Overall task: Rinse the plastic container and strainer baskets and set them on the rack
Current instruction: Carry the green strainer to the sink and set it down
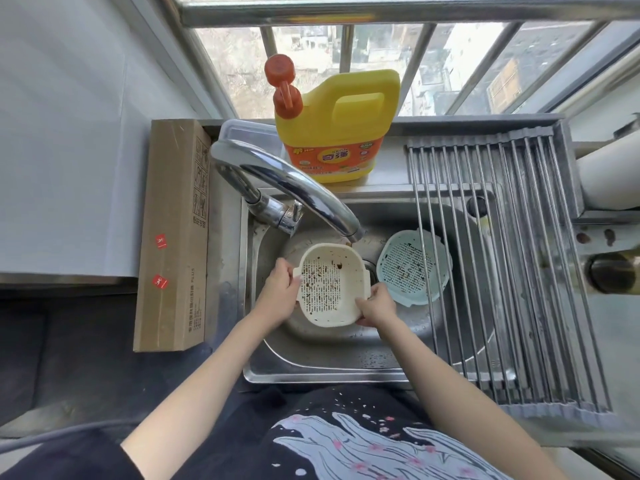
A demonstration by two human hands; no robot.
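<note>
A cream strainer basket [330, 285] with brown food bits on its slotted bottom is held over the steel sink [311, 368], just below the faucet spout. My left hand [278, 292] grips its left rim and my right hand [377, 306] grips its near right rim. A pale blue strainer basket [410, 266] leans in the sink to the right, partly under the rack. The roll-up metal rack [502, 271] spans the sink's right side and carries nothing. A clear plastic container [242, 133] sits behind the faucet, mostly hidden.
The chrome faucet [287, 188] arches over the sink from the left. A yellow detergent jug [341, 133] with an orange cap stands on the back ledge. A long cardboard box [175, 237] lies left of the sink. Window bars run behind.
</note>
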